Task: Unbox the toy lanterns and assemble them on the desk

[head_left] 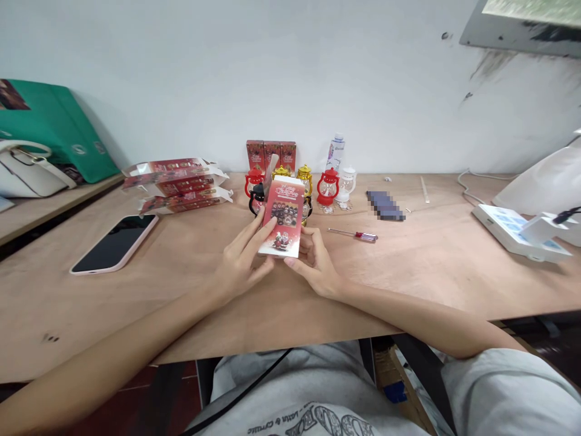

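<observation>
A red and white Christmas-printed cardboard box [287, 209] is held between both hands above the table, its flap standing up at the far end. My left hand [242, 257] grips the box's left side, fingers lying along its face. At the lower right corner, my right hand [318, 263] closes on the box with the thumb at the bottom edge. Just behind stand small lanterns: a red lantern [327, 186], a white lantern [347, 184], a gold lantern [305, 175] and a black lantern [256, 200], some partly hidden by the box.
Flattened red boxes [179, 184] lie stacked at the left, near a pink-cased phone [115, 245]. Three upright red boxes [272, 154] and a water bottle [335, 151] stand by the wall. To the right are a screwdriver [354, 235], a blurred dark item [385, 206] and a power strip [520, 233].
</observation>
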Tool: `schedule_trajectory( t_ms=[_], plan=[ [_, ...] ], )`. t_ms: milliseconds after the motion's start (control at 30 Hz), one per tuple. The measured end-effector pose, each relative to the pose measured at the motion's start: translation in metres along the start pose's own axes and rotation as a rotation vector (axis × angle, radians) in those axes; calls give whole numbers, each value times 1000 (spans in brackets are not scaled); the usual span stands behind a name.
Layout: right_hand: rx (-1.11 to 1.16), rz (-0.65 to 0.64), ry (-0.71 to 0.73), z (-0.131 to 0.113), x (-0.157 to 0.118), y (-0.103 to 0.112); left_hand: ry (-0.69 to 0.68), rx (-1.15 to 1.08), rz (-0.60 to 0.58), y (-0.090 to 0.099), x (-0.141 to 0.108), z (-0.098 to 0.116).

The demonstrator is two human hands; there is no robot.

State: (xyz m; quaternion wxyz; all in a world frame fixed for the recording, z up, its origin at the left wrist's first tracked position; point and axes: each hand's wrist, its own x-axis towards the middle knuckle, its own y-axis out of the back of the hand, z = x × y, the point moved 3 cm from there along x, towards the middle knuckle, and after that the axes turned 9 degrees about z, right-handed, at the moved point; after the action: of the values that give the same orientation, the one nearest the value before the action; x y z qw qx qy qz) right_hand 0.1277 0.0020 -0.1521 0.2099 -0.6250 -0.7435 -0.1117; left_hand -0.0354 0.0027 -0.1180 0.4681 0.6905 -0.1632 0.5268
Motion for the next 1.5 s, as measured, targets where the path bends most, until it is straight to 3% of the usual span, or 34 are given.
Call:
schedule_trajectory(
  t_ms=[200, 400, 800, 1033, 1267, 1500],
  plan=[
    [30, 23, -16, -1, -2, -1, -29, 47, -34, -3, -1, 1],
    [25, 38, -29, -2, 2, 6, -48, -47, -85, -6, 0, 5],
    [161, -126, -20, 0, 3, 1, -17, 40, 25, -2, -1, -4],
    [103, -197, -34, 1, -3, -6, -11, 62, 134, 2, -1, -9],
    [161, -141, -90, 4, 0, -2, -103, -36, 14, 0, 4, -7],
    [158, -61, -51, 3, 2, 2, -125, -245, -24, -2, 5, -4]
  ],
)
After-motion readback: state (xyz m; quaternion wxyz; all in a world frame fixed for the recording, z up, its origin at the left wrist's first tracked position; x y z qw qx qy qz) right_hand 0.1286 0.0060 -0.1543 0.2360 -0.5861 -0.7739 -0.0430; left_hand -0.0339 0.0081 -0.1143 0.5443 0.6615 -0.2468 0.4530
